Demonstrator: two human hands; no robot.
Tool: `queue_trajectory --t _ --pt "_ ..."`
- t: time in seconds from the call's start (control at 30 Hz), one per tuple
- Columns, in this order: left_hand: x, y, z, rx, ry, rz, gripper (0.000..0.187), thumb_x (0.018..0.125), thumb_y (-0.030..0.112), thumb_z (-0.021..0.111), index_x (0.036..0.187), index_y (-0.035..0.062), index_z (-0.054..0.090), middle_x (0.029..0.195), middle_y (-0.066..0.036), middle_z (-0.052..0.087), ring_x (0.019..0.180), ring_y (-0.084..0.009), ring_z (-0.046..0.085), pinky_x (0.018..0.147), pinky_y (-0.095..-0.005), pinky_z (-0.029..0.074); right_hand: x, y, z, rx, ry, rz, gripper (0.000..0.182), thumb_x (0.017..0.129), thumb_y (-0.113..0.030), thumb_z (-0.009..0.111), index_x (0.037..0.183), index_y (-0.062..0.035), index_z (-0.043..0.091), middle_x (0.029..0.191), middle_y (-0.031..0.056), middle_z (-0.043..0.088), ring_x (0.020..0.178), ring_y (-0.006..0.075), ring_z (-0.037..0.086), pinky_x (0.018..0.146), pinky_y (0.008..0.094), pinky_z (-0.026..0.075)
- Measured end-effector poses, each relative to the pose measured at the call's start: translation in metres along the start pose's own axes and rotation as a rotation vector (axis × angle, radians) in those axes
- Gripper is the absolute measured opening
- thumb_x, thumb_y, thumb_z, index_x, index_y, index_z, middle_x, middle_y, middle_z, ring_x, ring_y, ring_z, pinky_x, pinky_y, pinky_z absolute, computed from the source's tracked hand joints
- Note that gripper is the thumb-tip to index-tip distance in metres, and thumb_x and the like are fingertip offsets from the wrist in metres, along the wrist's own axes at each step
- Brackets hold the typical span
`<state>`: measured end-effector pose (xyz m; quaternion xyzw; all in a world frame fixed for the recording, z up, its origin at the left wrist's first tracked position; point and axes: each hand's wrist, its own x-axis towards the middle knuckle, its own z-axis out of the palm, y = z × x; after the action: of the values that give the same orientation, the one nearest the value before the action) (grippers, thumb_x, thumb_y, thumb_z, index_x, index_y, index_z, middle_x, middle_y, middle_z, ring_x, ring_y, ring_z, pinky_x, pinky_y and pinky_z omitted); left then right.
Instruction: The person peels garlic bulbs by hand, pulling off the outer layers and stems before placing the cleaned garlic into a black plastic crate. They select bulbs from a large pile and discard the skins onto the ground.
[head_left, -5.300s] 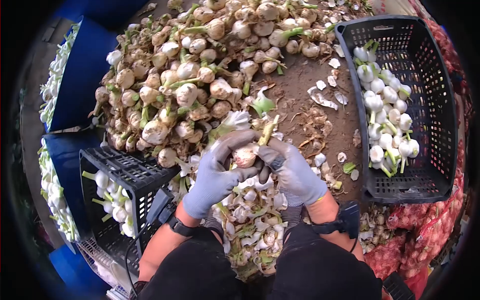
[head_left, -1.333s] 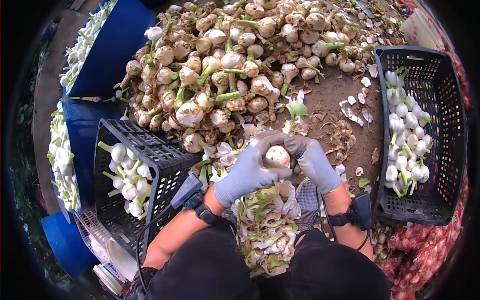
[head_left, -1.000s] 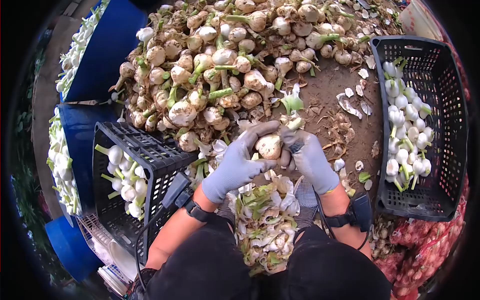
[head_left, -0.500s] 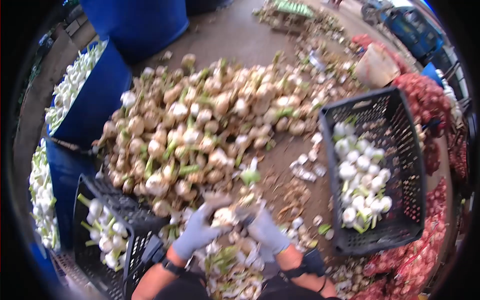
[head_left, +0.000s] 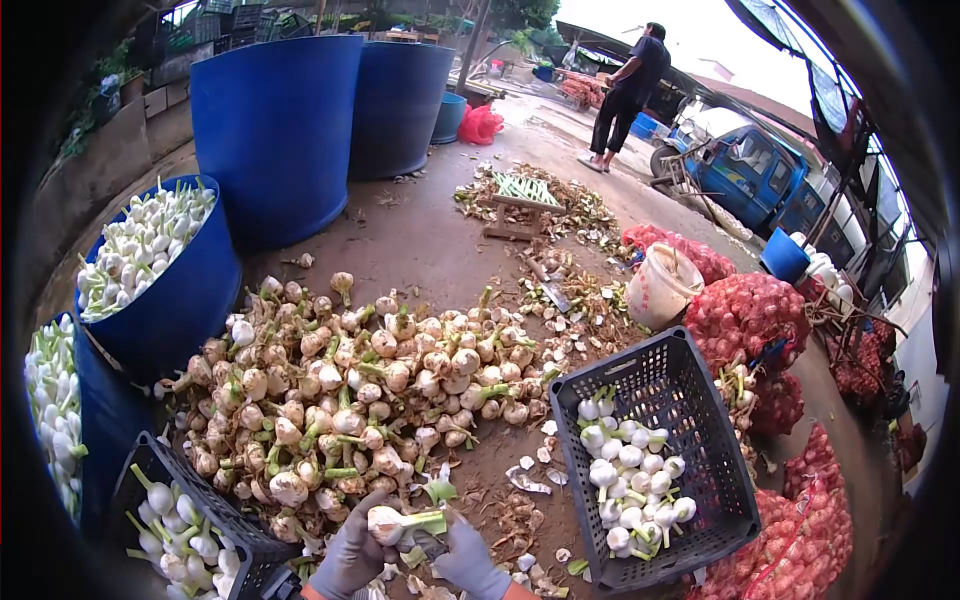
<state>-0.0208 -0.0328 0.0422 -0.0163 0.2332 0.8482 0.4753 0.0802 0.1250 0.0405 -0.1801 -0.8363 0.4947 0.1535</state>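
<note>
My left hand (head_left: 350, 552), in a pale grey glove, grips a garlic bulb (head_left: 384, 525) whose cut green stem points right. My gloved right hand (head_left: 470, 562) is close beside the stem, fingers curled in. What it holds is partly hidden. A loose green and white leaf piece (head_left: 440, 489) shows just above its thumb. Beyond both hands spreads a large heap of unpeeled garlic bulbs (head_left: 350, 400) with brown skins and short stems. Peeled white garlic (head_left: 632, 480) lies in a black crate to the right, and more peeled garlic (head_left: 185, 530) in a crate to the left.
The right black crate (head_left: 735, 480) and left black crate (head_left: 185, 478) flank me. Blue tubs (head_left: 270, 140) stand behind left, one holding white garlic (head_left: 150, 250). Red net sacks (head_left: 750, 315), a white bucket (head_left: 662, 287), a low stool (head_left: 515, 215), a blue truck (head_left: 740, 175) and a person (head_left: 632, 95) are farther off.
The view has tilted up, bringing the person, truck and tubs into sight. My hands now appear lower in the picture, and the bulb in my left hand shows clearly.
</note>
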Motion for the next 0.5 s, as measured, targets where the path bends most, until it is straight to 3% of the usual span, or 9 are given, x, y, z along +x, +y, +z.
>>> queue_trajectory --t 0.03,0.1,0.13,0.23,0.27,0.3,0.37,0.43,0.5 --pt "-0.002 0.000 0.004 -0.001 -0.002 0.001 0.072 0.086 0.023 0.073 0.146 0.0124 0.036 0.130 -0.011 0.054 0.105 -0.0262 0.062 0.068 -0.0321 0.051 -0.001 0.006 0.001 -0.002 0.000 -0.002 0.029 0.085 -0.023 0.069 0.102 0.0005 0.064 0.093 0.0199 0.067 0.085 0.0325 0.066 0.076 0.0396 0.051" --pt "-0.002 0.003 0.021 0.948 0.046 0.128 0.067 0.091 0.022 0.065 0.147 0.0052 0.032 0.132 -0.013 0.051 0.109 -0.0251 0.061 0.073 -0.0340 0.053 0.000 0.017 0.002 0.506 -0.349 0.367 0.028 0.091 -0.019 0.065 0.110 0.0018 0.064 0.095 0.0121 0.070 0.083 0.0193 0.065 0.075 0.0327 0.050" --pt "0.000 -0.003 0.012 1.081 0.054 0.209 0.059 0.093 0.021 0.060 0.141 -0.0010 0.036 0.120 -0.014 0.059 0.095 -0.0227 0.067 0.072 -0.0324 0.055 -0.003 0.019 0.004 0.565 -0.337 0.416 0.026 0.094 -0.016 0.063 0.113 0.0014 0.064 0.098 0.0048 0.069 0.084 0.0098 0.060 0.074 0.0276 0.049" --pt "-0.003 0.013 0.012 0.696 0.180 -0.240 0.053 0.094 0.025 0.061 0.135 -0.0008 0.042 0.102 -0.012 0.065 0.074 -0.0197 0.068 0.064 -0.0290 0.055 -0.006 0.024 0.008 0.582 -0.293 0.585 0.026 0.094 -0.014 0.063 0.114 0.0014 0.064 0.098 0.0035 0.069 0.085 0.0092 0.060 0.075 0.0268 0.048" --pt "-0.004 0.009 -0.007 0.533 0.160 -0.209 0.046 0.096 0.031 0.059 0.128 -0.0013 0.047 0.089 -0.010 0.066 0.059 -0.0174 0.065 0.057 -0.0280 0.053 -0.006 0.019 0.004 0.546 -0.349 0.568 0.026 0.095 -0.014 0.062 0.115 0.0009 0.064 0.100 0.0045 0.069 0.087 0.0096 0.060 0.077 0.0270 0.048" --pt "-0.003 0.016 -0.019 0.680 0.123 -0.211 0.047 0.100 0.034 0.053 0.131 0.0000 0.047 0.086 -0.009 0.066 0.073 -0.0164 0.067 0.059 -0.0280 0.054 -0.009 0.018 0.006 0.549 -0.355 0.572 0.026 0.095 -0.014 0.062 0.115 0.0009 0.064 0.100 0.0045 0.069 0.087 0.0096 0.060 0.077 0.0270 0.048" --pt "0.010 -0.004 -0.029 0.985 0.364 0.206 0.041 0.099 0.030 0.054 0.125 -0.0014 0.054 0.085 -0.008 0.066 0.078 -0.0174 0.067 0.067 -0.0275 0.055 -0.018 0.015 0.010 0.661 -0.504 0.510 0.025 0.094 -0.014 0.061 0.115 0.0006 0.064 0.102 0.0046 0.069 0.089 0.0097 0.059 0.080 0.0268 0.048" --pt "0.002 0.006 0.002 1.060 0.400 0.226 0.040 0.095 0.027 0.061 0.124 -0.0014 0.057 0.092 -0.008 0.068 0.086 -0.0174 0.065 0.077 -0.0276 0.054 -0.017 0.011 0.008 0.533 -0.465 0.369 0.024 0.094 -0.010 0.058 0.115 0.0005 0.064 0.104 0.0041 0.068 0.090 0.0100 0.059 0.082 0.0272 0.048" --pt "-0.003 0.013 0.020 1.579 -0.054 0.513 0.038 0.091 0.023 0.066 0.119 -0.0013 0.060 0.108 -0.011 0.065 0.092 -0.0167 0.064 0.082 -0.0285 0.052 -0.012 0.020 0.016 0.413 -0.487 0.400 0.031 0.084 0.001 0.058 0.115 -0.0008 0.064 0.105 0.0069 0.069 0.097 0.0122 0.063 0.087 0.0287 0.049"
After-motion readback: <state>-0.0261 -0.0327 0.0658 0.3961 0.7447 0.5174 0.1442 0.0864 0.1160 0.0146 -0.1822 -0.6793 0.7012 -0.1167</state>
